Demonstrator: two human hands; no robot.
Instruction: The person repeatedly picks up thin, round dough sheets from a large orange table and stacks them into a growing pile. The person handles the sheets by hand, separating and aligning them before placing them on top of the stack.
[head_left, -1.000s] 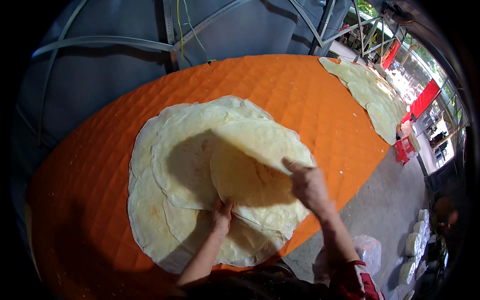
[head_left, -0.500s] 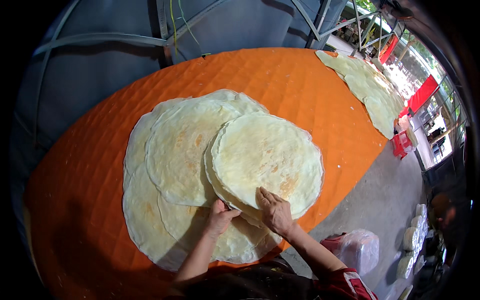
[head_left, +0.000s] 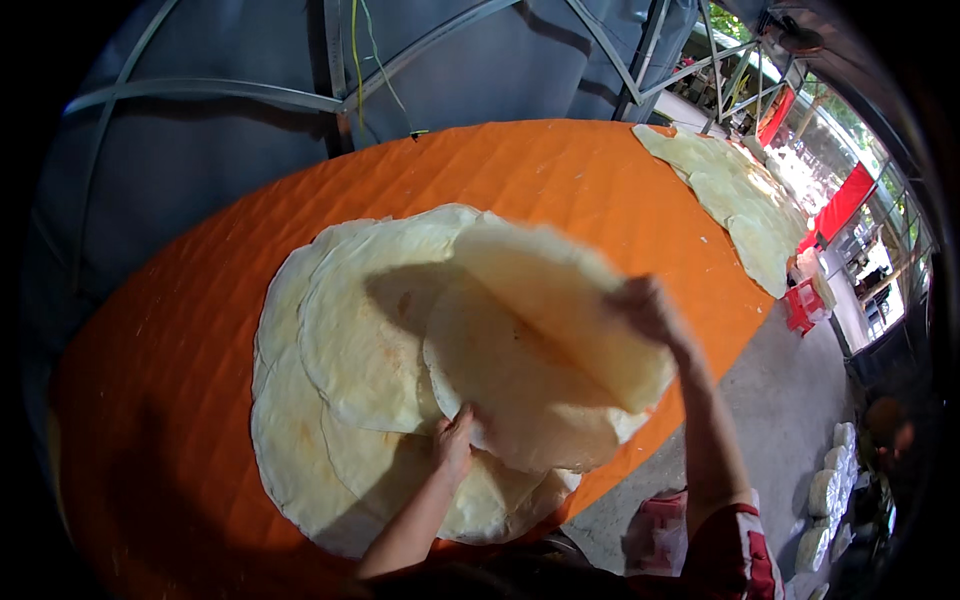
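Observation:
A thin, pale round flatbread [head_left: 565, 275] is raised and bent, its right side up off the pile. My right hand [head_left: 645, 312], smeared by motion, grips its edge. Beneath it lies another round flatbread [head_left: 510, 375], partly in shadow. My left hand [head_left: 457, 440] has its fingers closed on the near-left rim of that lower round, thumb on top. To the left, wide overlapping flatbreads [head_left: 365, 320] with light brown spots lie spread on an orange quilted cloth [head_left: 190, 350]. Whether my left hand holds one layer or more cannot be told.
More flatbreads [head_left: 735, 190] cover the far right end of the cloth. On the grey floor at right stand a red stool [head_left: 803, 308] and a plastic-wrapped red thing [head_left: 665, 530]. Several wrapped white stacks [head_left: 822, 490] line the right. A grey sheet wall [head_left: 230, 150] with metal bars rises behind.
My right hand has gone from resting flat on the top flatbread to lifting it up and away to the right. My left hand stays at the near rim. The view has shifted slightly.

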